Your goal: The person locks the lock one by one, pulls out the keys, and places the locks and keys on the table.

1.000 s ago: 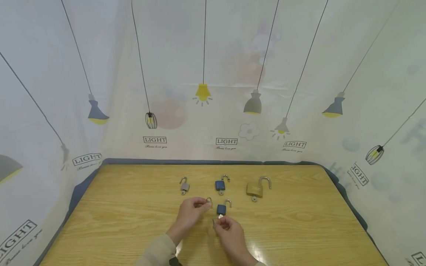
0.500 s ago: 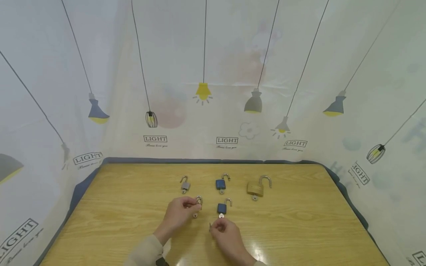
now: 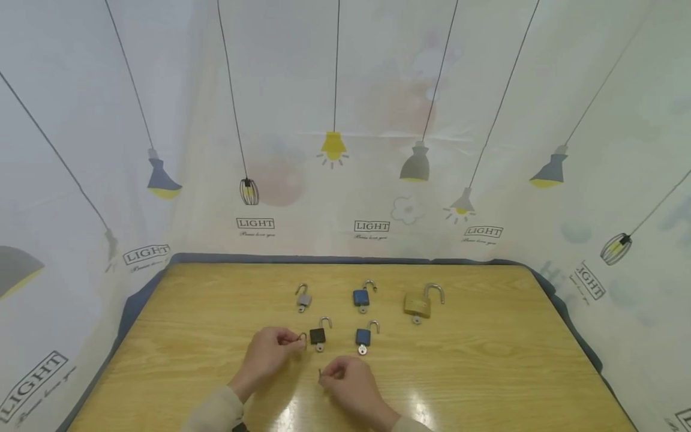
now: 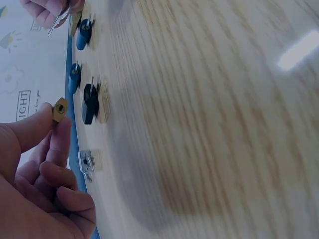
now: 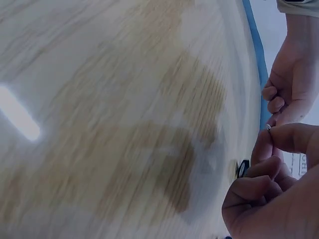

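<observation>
My left hand pinches a small brass padlock between thumb and forefinger. In the left wrist view its keyhole end shows, with no key in it; in the head view its raised shackle shows. My right hand pinches a small silvery key, its shaft sticking out leftward in the head view. Just right of my left hand lies a black padlock with its shackle open and a key in it. A dark blue padlock, likewise open and keyed, lies beyond my right hand.
Farther back on the wooden table lie a grey padlock, a brighter blue padlock and a large brass padlock, all open with keys in. A printed curtain surrounds the table's back and sides.
My left hand has moved left with the brass padlock, uncovering the black padlock. My right hand, with the key, has shifted left, away from the dark blue padlock. The lying padlocks stay put.
</observation>
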Available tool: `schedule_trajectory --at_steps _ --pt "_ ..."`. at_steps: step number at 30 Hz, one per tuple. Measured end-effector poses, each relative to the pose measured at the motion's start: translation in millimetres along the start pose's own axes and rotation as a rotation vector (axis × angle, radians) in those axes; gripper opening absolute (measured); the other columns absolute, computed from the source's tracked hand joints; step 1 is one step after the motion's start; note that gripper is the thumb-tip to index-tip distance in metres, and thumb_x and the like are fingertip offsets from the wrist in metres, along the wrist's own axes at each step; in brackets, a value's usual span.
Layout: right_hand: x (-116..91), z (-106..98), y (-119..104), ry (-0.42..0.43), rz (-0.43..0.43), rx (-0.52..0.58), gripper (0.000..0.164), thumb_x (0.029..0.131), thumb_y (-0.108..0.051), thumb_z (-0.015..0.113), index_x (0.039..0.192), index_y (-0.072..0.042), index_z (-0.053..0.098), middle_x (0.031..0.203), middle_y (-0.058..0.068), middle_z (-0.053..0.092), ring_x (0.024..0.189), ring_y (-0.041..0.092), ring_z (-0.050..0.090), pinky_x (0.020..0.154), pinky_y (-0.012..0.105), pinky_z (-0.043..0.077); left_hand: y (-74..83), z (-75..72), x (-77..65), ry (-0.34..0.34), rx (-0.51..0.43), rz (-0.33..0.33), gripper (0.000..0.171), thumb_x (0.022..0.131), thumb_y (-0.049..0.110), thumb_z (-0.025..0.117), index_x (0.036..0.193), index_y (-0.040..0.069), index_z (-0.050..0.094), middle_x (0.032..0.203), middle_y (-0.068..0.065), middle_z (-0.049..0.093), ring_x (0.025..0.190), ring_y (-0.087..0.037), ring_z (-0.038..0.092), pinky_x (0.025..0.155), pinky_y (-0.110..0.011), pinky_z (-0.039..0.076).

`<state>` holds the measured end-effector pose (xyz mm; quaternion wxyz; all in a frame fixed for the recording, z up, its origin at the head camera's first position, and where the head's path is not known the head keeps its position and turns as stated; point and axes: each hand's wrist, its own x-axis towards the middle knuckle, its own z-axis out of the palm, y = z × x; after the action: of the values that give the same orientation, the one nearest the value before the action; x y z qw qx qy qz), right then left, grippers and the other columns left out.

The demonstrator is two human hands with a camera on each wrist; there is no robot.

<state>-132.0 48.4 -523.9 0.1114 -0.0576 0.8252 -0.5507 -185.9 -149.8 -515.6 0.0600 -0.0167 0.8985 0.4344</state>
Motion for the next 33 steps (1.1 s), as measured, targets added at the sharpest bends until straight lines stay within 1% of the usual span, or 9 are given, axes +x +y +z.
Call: schedule_trajectory --at_steps 4,11,13,17,20,24,27,30,33 --pt "0.9 14.1 -7.5 -0.039 0.036 0.014 0.008 0.079 -0.014 0.073 0.080 -0.011 0.066 0.069 -0.003 0.062 0.062 0.012 0.056 0.056 0.027 0.045 -4.9 -8.9 -3.1 -0.005 0.052 -0.016 0.020 0.081 0.032 0.075 0.089 0.014 0.071 0.085 0.002 0.067 0.078 -0.013 0.057 0.072 -0.036 0.048" --pt "5.0 35.8 -21.5 -0.046 0.044 -0.020 0.007 0.077 -0.015 0.073 0.075 -0.014 0.066 0.066 -0.005 0.060 0.061 0.012 0.054 0.055 0.029 0.044 -14.5 -22.0 -3.8 -0.008 0.139 -0.022 0.016 0.081 0.029 0.074 0.086 0.014 0.072 0.089 0.000 0.070 0.084 -0.017 0.060 0.081 -0.046 0.048" --pt "6.1 41.7 -23.4 -0.051 0.046 -0.028 0.006 0.077 -0.014 0.071 0.074 -0.014 0.066 0.064 -0.005 0.060 0.059 0.011 0.054 0.054 0.028 0.044 -15.4 -25.2 -4.0 -0.015 0.160 -0.026 0.015 0.081 0.028 0.074 0.086 0.014 0.072 0.090 -0.001 0.070 0.084 -0.018 0.060 0.082 -0.048 0.047" --pt "6.7 52.8 -24.3 -0.050 0.065 -0.031 0.006 0.075 -0.012 0.070 0.072 -0.014 0.066 0.062 -0.006 0.060 0.057 0.011 0.055 0.052 0.028 0.044 -15.9 -29.6 -3.9 -0.042 0.188 -0.030 0.014 0.081 0.027 0.073 0.084 0.013 0.072 0.087 0.000 0.070 0.079 -0.016 0.058 0.076 -0.043 0.047" --pt "6.0 58.7 -25.2 -0.042 0.098 -0.027 0.007 0.075 -0.011 0.070 0.072 -0.015 0.065 0.062 -0.006 0.060 0.057 0.011 0.054 0.052 0.028 0.043 -15.5 -32.1 -4.6 -0.057 0.199 -0.025 0.014 0.080 0.027 0.074 0.078 0.014 0.072 0.084 0.000 0.069 0.075 -0.014 0.056 0.072 -0.039 0.046" --pt "5.4 62.3 -28.2 -0.036 0.134 -0.034 0.008 0.075 -0.011 0.069 0.071 -0.016 0.063 0.063 -0.005 0.059 0.058 0.013 0.054 0.052 0.029 0.044 -14.8 -35.1 -5.5 -0.074 0.222 -0.025 0.014 0.077 0.029 0.076 0.073 0.016 0.071 0.083 0.002 0.069 0.074 -0.013 0.055 0.075 -0.040 0.046" --pt "6.5 63.5 -29.9 -0.027 0.140 -0.060 0.009 0.076 -0.011 0.069 0.071 -0.016 0.063 0.063 -0.005 0.059 0.058 0.013 0.054 0.052 0.029 0.044 -15.1 -36.4 -4.4 -0.098 0.229 -0.030 0.014 0.076 0.029 0.077 0.074 0.016 0.071 0.084 0.002 0.069 0.076 -0.014 0.055 0.076 -0.041 0.045" --pt "8.9 65.0 -31.1 -0.018 0.140 -0.088 0.010 0.077 -0.012 0.068 0.072 -0.018 0.063 0.063 -0.006 0.058 0.058 0.012 0.053 0.052 0.029 0.043 -16.3 -37.6 -3.5 -0.113 0.231 -0.052 0.014 0.076 0.029 0.077 0.075 0.016 0.071 0.084 0.003 0.068 0.077 -0.014 0.055 0.076 -0.041 0.045" --pt "11.3 66.7 -32.1 -0.006 0.144 -0.111 0.010 0.077 -0.013 0.068 0.072 -0.019 0.062 0.064 -0.007 0.058 0.059 0.012 0.053 0.053 0.030 0.043 -17.3 -38.5 -3.2 -0.105 0.246 -0.072 0.014 0.077 0.030 0.077 0.075 0.017 0.071 0.082 0.003 0.067 0.077 -0.015 0.055 0.075 -0.041 0.044"
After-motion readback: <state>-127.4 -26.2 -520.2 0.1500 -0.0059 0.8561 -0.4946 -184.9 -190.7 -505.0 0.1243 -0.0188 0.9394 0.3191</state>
